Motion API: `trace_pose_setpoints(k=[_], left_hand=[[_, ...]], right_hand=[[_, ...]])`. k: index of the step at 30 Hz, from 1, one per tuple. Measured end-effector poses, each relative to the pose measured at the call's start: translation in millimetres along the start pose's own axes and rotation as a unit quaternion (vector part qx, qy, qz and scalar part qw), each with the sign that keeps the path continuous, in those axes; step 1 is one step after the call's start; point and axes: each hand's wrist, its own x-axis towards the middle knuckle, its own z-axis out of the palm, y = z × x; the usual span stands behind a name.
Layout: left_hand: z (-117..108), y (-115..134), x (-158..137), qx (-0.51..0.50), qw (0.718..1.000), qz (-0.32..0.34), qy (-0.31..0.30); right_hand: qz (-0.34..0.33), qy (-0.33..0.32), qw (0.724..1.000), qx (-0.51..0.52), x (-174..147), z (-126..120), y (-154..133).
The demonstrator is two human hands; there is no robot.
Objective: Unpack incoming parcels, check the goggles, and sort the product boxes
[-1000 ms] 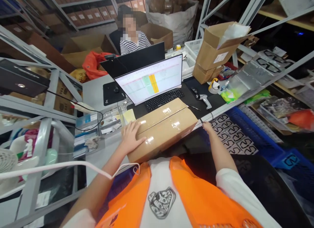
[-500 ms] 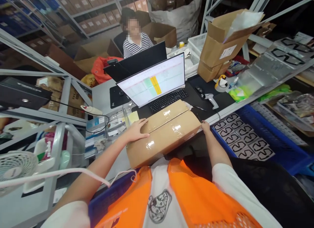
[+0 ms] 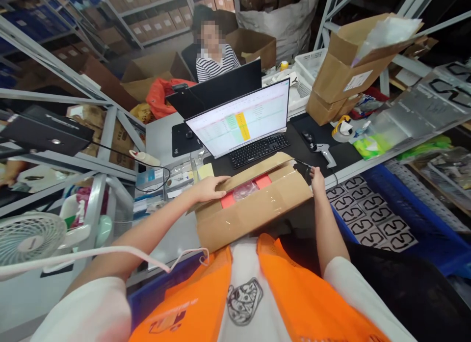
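Note:
A taped cardboard box [image 3: 253, 209] lies in front of me at the desk's near edge, its top parted along the middle. Through the gap show red pieces [image 3: 228, 199] and clear plastic wrap [image 3: 246, 190]. My left hand [image 3: 211, 187] grips the far flap [image 3: 257, 170] near its left end, thumb at the raised edge. Just off the box's right end, my right hand [image 3: 317, 180] is closed on a slim dark tool [image 3: 306, 171] whose kind I cannot make out.
Beyond the box stand a keyboard [image 3: 259, 149] and a monitor [image 3: 243, 118]. To the right lie a barcode scanner [image 3: 324, 154], tape rolls [image 3: 343, 130] and a blue crate [image 3: 423, 219]. At left are a fan [image 3: 31, 244] and its white cable. A person [image 3: 215, 62] sits opposite.
The box's top has opened along its seam, and the red contents now show. My left hand has lifted the far flap, and my right hand has moved up beside the box's right end.

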Motion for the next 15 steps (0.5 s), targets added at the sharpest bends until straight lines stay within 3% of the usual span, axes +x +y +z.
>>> trace_pose_setpoints(k=[3, 5, 7, 9, 11, 15], left_hand=[[-10.5, -7.0, 3.5, -0.037, 0.999, -0.008, -0.033], [-16.8, -10.7, 5.7, -0.041, 0.998, -0.007, -0.043], [-22.8, -13.3, 6.1, -0.041, 0.998, -0.003, -0.04], [-28.8, -15.1, 4.2, -0.038, 0.999, -0.005, -0.036], [-35.1, -16.4, 1.5, -0.025, 0.999, -0.014, -0.029], [-46.6, -17.7, 0.2, 0.022, 0.999, -0.018, -0.015]], right_hand=[[-0.143, 0.007, 0.989, 0.024, -29.7, -16.4, -54.6], [-0.278, -0.047, 0.959, -0.001, -57.8, -15.0, -89.2], [-0.362, -0.116, 0.922, -0.079, -83.8, -4.1, -113.7], [-0.386, -0.121, 0.9, -0.16, -102.0, 9.8, -124.5], [-0.389, -0.07, 0.897, -0.197, -111.5, 19.8, -123.8], [-0.429, 0.045, 0.891, -0.144, -117.2, 20.7, -109.7]])
